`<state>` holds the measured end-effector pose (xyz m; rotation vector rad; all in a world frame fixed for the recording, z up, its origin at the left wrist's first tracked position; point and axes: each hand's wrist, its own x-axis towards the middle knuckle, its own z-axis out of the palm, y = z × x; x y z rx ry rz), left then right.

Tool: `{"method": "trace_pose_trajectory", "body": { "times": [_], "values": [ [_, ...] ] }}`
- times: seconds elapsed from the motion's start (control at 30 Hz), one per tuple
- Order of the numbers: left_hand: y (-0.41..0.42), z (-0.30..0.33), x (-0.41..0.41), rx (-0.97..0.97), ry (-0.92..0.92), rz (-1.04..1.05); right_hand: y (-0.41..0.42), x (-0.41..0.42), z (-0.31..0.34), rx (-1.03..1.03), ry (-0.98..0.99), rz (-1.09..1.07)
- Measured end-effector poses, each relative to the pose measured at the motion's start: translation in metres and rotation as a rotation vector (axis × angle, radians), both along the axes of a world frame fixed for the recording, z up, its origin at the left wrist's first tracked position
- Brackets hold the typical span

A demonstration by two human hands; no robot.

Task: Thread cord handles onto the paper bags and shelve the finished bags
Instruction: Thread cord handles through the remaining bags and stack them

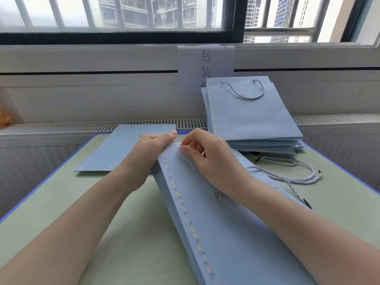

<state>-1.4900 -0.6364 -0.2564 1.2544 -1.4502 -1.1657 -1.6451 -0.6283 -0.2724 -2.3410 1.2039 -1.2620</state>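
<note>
Bag in hands: a light blue paper bag (222,233), flat and folded, lies tilted across the green table (51,202). Its far end is lifted up near the hands.
How it looks: one long edge has a row of small pale ovals and curly lines. Gold letters sit on its front, partly hidden by the right arm.
Left hand: the left hand (152,149) grips the far top corner of the bag, thumb on top and fingers curled under.
Right hand: the right hand (207,153) is on the top edge of the bag, with thumb and fingers bent close together as if pinching. I cannot tell what is between them.
Loose cords: pale twisted cords (298,173) with dark tips lie on the table just right of the bag. One runs under the right wrist.
Flat bag: another blue bag (111,151) with no handle lies flat behind the left hand.
Finished pile: a stack of blue bags (253,120) sits at the far right. The top one has a cord handle (246,93).
Sign: a white paper sign (205,62) with dark writing hangs behind the pile.
</note>
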Motion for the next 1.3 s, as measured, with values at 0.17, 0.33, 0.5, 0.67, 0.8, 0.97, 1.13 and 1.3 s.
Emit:
{"method": "trace_pose_trajectory", "body": {
  "times": [0.17, 0.33, 0.5, 0.67, 0.8, 0.97, 1.13, 1.3],
  "values": [
    [0.001, -0.002, -0.004, -0.092, 0.009, 0.073, -0.001, -0.015, 0.009, 0.124, 0.071, -0.027],
    [-0.003, -0.004, -0.002, -0.292, -0.123, 0.166, 0.001, -0.019, 0.021, 0.185, -0.278, 0.016],
    [-0.011, -0.01, 0.004, -0.281, -0.361, 0.168, 0.005, -0.022, 0.032, 0.425, -0.745, 0.159],
    [-0.01, -0.018, 0.0, -0.198, -0.517, -0.026, 0.005, -0.02, 0.035, 0.418, -0.908, 0.247],
    [-0.015, -0.022, 0.006, -0.142, -0.78, -0.084, 0.007, -0.024, 0.04, 0.314, -0.914, 0.231],
    [-0.005, -0.014, -0.001, -0.433, -0.5, 0.011, 0.007, -0.032, 0.046, 0.155, -0.822, 0.176],
    [0.018, 0.0, -0.018, -0.365, 0.014, -0.275, 0.004, -0.027, 0.035, 0.102, -0.532, 0.133],
    [0.014, 0.006, -0.015, -0.439, 0.26, -0.228, -0.008, -0.033, 0.018, 0.027, 0.005, -0.142]
  ]
}}
